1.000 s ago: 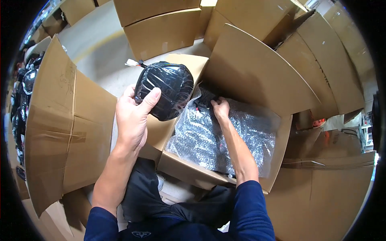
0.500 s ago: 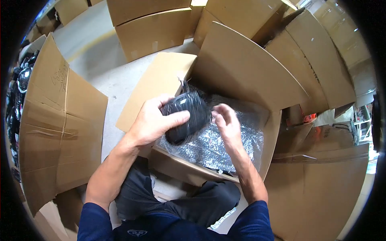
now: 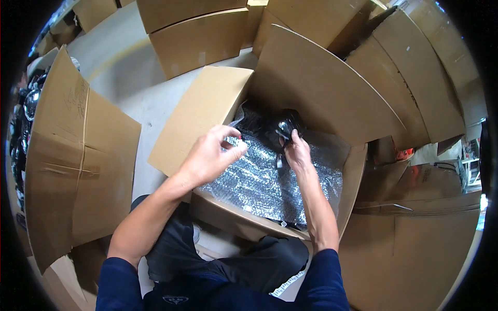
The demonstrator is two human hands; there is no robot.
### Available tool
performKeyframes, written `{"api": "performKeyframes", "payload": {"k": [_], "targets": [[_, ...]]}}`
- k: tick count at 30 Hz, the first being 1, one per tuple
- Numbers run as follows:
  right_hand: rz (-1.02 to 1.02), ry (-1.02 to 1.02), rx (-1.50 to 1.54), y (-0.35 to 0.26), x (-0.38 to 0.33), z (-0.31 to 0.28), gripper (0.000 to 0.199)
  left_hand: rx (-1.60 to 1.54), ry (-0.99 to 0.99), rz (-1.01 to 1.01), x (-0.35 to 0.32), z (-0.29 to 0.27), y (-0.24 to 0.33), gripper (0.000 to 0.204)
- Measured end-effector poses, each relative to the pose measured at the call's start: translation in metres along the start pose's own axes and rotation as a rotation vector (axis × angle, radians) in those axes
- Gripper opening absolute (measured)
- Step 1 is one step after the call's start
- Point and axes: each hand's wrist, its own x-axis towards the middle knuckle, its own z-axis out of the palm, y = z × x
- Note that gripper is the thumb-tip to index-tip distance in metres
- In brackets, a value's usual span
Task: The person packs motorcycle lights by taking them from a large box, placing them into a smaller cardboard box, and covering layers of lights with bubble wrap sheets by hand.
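While the open cardboard carton (image 3: 244,216), centre of frame, stands much as earlier, clear bubble wrap (image 3: 254,186) inside, one change is entered: left hand (image 3: 207,155), left of centre, has given up its load, fingers loosely curled, any pinch at the tips impossible to tell. Right hand (image 3: 298,153), right of centre, now pinches the rounded glossy black unit (image 3: 285,123), shifted from left hand to the carton's upper part, thus within its walls, resting or raised unclear; white connector (image 3: 280,161) below it.
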Motion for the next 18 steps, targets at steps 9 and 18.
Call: {"api": "performKeyframes", "payload": {"k": [9,18], "targets": [[0.246,0.438,-0.825,0.002,0.027,-0.024,0.072,0.113,-0.024,0.106,-0.011,0.003,0.017,0.041],[-0.417,0.019,-1.738,-0.048,0.049,0.002,0.123,0.247,-0.066,0.231,-0.020,0.000,0.019,0.043]]}}
